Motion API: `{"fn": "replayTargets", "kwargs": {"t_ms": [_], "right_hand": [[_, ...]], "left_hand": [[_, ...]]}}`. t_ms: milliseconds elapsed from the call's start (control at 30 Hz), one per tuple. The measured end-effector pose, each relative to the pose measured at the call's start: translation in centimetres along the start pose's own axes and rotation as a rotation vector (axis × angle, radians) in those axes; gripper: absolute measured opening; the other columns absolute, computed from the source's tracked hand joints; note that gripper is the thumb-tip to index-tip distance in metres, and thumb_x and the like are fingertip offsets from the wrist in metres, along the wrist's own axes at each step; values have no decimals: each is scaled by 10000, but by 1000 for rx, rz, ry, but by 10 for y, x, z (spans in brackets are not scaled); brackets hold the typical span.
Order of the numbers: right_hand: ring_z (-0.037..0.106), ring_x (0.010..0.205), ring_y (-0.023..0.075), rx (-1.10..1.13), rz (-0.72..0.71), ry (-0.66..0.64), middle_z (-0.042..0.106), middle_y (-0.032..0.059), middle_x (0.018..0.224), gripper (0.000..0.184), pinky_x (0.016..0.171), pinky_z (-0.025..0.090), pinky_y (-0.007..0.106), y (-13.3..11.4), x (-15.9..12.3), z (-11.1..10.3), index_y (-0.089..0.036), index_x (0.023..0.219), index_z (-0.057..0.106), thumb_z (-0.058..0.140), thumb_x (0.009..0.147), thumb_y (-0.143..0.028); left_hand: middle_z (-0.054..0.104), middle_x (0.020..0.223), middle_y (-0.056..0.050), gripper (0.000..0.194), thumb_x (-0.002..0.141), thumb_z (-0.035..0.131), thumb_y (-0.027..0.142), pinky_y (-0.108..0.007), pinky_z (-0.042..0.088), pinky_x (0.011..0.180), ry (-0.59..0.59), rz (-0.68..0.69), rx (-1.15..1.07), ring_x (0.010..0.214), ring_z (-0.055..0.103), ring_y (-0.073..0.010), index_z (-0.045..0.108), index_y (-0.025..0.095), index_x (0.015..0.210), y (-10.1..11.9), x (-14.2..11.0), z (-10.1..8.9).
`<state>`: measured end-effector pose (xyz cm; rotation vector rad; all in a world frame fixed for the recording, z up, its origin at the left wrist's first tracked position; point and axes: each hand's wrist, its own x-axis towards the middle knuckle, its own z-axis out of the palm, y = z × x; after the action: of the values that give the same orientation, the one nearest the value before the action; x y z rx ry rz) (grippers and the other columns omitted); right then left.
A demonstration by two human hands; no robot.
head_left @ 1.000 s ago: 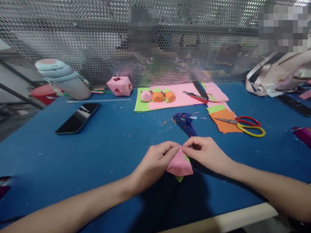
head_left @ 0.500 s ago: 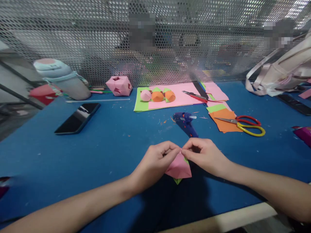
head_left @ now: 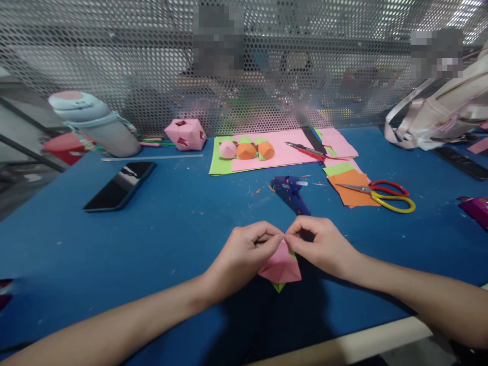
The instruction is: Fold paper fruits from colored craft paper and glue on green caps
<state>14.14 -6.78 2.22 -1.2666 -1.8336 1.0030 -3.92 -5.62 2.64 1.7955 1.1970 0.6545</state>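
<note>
A folded pink paper piece (head_left: 281, 266) with a small green tip at its bottom sits just above the blue table (head_left: 171, 223), near the front edge. My left hand (head_left: 244, 256) pinches its top corner from the left, fingers curled. My right hand (head_left: 322, 244) pinches the same corner from the right, and the fingertips of both hands meet there. A blue glue gun (head_left: 292, 193) lies just behind my hands.
Pink and green paper sheets (head_left: 267, 152) hold one pink and two orange paper balls (head_left: 247, 150). A pink paper cube (head_left: 185, 134), a phone (head_left: 120, 185), a bottle (head_left: 93, 124), red-and-yellow scissors (head_left: 385, 195) on orange paper, a knife (head_left: 305, 150) and a bag (head_left: 438, 119) lie around. A perforated screen closes the back.
Both hands keep pinching the top of the pink piece. The paper has shifted slightly and sits a little lower; otherwise nothing has moved.
</note>
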Motion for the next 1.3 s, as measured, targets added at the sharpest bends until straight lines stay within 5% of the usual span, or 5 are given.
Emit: {"fn": "replayTargets", "kwargs": {"t_ms": [367,567,700,1033,1300], "right_hand": [[446,597,76,-49,-45,-179,491,-48,623,147,549,336,198,5,1,-1,-163,620,530,539,749,-93],[496,630,88,26,47,-111,588,-20,721,147,553,375,192,1,2,0,-174,823,607,529,856,-294],[467,571,81,-81,-30,-35,541,-34,623,180,531,353,197,5,0,4,-170,702,562,535,856,-258],[527,657,126,-491,-473,44,587,44,711,235,622,404,248,19,2,-2,-135,757,593,428,917,-184],[555,772,134,-336,-375,43,601,51,846,168,712,440,255,8,1,-6,-150,958,589,473,915,-264]], "left_hand": [[638,596,24,204,804,506,186,-166,362,522,-130,154,237,535,496,-75,673,163,691,-5,-1,2],[628,599,29,129,759,547,190,-165,388,533,168,145,179,548,523,-83,651,164,686,-4,2,-2],[601,580,31,118,755,588,241,-173,383,504,274,139,154,512,497,-79,631,162,679,-5,1,-2],[708,965,-39,225,780,576,215,-218,500,713,74,125,2,836,658,-161,628,174,995,-4,5,-3],[743,893,-3,202,853,548,276,-208,480,743,88,196,78,804,671,-154,732,208,898,-6,7,-6]]}}
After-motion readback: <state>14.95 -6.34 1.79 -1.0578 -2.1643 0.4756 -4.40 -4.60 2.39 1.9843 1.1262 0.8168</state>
